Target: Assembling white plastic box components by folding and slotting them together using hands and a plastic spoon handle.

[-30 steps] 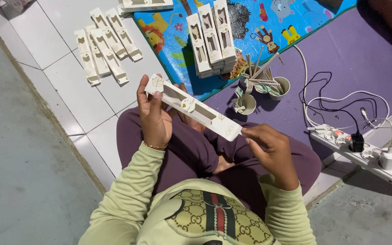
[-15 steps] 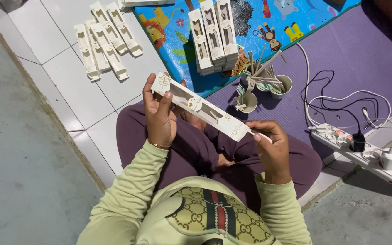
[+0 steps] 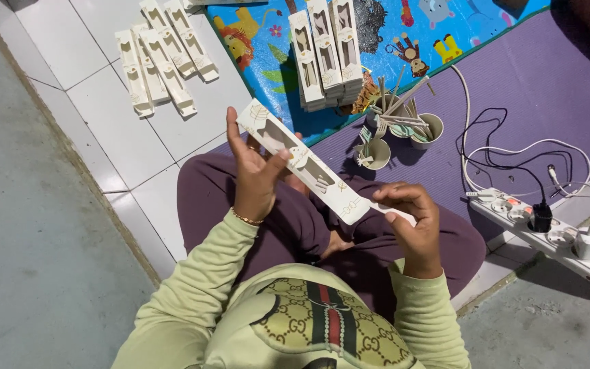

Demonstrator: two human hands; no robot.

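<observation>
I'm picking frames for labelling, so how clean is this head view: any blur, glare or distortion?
Head view: even, soft light, weak shadows, no strong glare on the white floor tiles. Left hand, right hand and the long white sleeve box look fairly sharp, with slight softness at the fingertips. Wide-angle lens bends tile lines near the edges. Power strip readable, mildly soft.

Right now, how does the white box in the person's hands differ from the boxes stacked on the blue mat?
The held box is single, slanted above the lap, gripped by the left hand, while the right hand pinches a stick at its end. The stacked boxes lie flat, side by side, untouched. Both are long, white, with cut-out windows.
</observation>
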